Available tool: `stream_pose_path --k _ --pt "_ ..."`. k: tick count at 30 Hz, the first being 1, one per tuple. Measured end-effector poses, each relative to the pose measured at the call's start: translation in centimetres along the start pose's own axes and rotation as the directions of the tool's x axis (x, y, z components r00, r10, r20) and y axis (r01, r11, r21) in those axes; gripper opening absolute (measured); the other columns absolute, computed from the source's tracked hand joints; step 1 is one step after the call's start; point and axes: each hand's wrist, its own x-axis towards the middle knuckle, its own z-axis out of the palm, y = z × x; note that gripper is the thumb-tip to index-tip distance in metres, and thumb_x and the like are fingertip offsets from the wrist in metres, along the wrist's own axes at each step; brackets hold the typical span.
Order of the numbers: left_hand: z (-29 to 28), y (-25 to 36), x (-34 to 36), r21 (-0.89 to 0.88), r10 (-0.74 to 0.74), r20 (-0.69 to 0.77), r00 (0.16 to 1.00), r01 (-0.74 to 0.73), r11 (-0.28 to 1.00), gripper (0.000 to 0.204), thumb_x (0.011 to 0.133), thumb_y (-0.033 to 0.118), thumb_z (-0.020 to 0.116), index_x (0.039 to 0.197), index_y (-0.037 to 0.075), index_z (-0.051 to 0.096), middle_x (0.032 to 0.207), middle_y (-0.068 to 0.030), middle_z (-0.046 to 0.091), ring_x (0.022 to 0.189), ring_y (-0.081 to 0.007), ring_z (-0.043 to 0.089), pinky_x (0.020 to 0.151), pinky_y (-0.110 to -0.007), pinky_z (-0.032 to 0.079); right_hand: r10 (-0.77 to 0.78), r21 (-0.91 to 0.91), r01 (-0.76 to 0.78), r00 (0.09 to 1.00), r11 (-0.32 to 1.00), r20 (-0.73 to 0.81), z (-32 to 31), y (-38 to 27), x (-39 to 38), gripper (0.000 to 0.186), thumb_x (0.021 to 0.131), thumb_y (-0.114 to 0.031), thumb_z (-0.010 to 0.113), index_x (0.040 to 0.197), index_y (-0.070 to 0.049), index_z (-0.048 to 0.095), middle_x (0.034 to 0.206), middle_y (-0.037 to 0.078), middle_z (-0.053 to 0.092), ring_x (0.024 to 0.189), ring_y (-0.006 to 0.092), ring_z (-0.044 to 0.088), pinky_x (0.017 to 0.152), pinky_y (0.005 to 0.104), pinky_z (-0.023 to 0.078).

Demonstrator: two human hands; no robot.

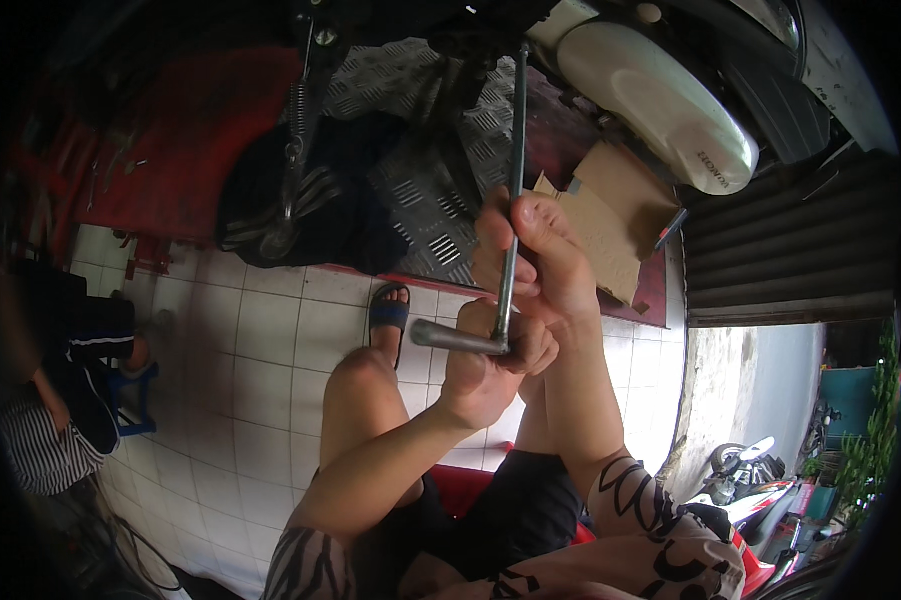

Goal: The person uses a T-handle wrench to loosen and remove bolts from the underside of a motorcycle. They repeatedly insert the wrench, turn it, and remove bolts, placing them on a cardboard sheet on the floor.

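A single wide fisheye view looks steeply down and forward from the person's own head, with the forearms (376,475) rising from its lower edge. The left hand (486,375) and right hand (556,250) sit close, near mid-frame; the tiled floor (271,345) spreads farther below (straight edges bow toward the black rim).

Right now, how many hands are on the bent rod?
2: the right hand around the long part of the rod, the left hand at its bend.
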Motion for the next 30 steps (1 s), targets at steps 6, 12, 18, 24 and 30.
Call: stream_pose_path --k 6,12,18,24,30 --pt "1.4 1.0 0.2 -0.366 0.026 -0.013 1.0 -0.029 0.93 0.089 0.052 0.103 0.008 0.06 0.015 0.018 0.053 0.0041 0.019 0.049 -0.0129 0.015 0.052 -0.03 0.018 0.048 -0.039 -0.049 0.998 0.998 -0.038 1.0 1.5 1.6 0.034 0.099 -0.034 0.051 0.083 -0.004 0.055 0.054 -0.006 0.038 0.045 0.0017 0.03 0.044 0.0181 0.027" --pt "2.3 0.2 0.8 -0.088 0.078 -0.077 0.994 -0.085 0.993 0.087 0.065 0.096 0.005 0.057 0.011 0.025 0.052 0.0002 0.028 0.052 -0.0157 0.032 0.058 -0.029 0.03 -0.139 0.305 0.034 0.934 0.952 0.329 -0.6 3.7 1.2 0.031 0.094 -0.029 0.059 0.08 -0.002 0.053 0.062 -0.002 0.046 0.05 0.0053 0.037 0.044 0.0223 0.028" --pt "2.1 3.5 0.3 0.827 0.168 -0.061 0.984 -0.044 0.561 0.093 0.085 0.08 0.013 0.072 -0.004 0.053 0.065 -0.0115 0.058 0.058 -0.0207 0.056 0.061 -0.027 0.045 -0.254 0.335 0.13 0.898 0.933 0.36 -1.8 2.9 0.8 0.033 0.093 -0.031 0.06 0.081 -0.001 0.056 0.06 -0.002 0.046 0.053 0.0061 0.037 0.047 0.0229 0.026" --pt "3.7 7.4 -0.4 0.479 0.328 -0.447 0.832 -0.087 0.873 0.039 0.095 0.031 0.052 0.081 -0.004 0.057 0.061 -0.0046 0.055 0.053 -0.0144 0.057 0.048 -0.024 0.044 -0.195 0.235 0.124 0.931 0.964 0.308 -1.5 1.2 0.1 0.035 0.095 -0.031 0.057 0.081 0.001 0.055 0.055 -0.003 0.042 0.045 0.0034 0.034 0.044 0.0207 0.025" --pt "1.7 3.4 -1.7 0.838 0.473 -0.474 0.743 0.214 0.502 0.015 0.089 0.012 0.063 0.083 0.001 0.057 0.063 -0.0052 0.057 0.052 -0.0119 0.055 0.047 -0.026 0.044 -0.156 0.343 0.06 0.954 0.938 0.258 -0.1 -0.1 -0.3 0.028 0.096 -0.024 0.057 0.082 0.0 0.054 0.055 -0.003 0.041 0.045 0.0016 0.033 0.041 0.0184 0.023"
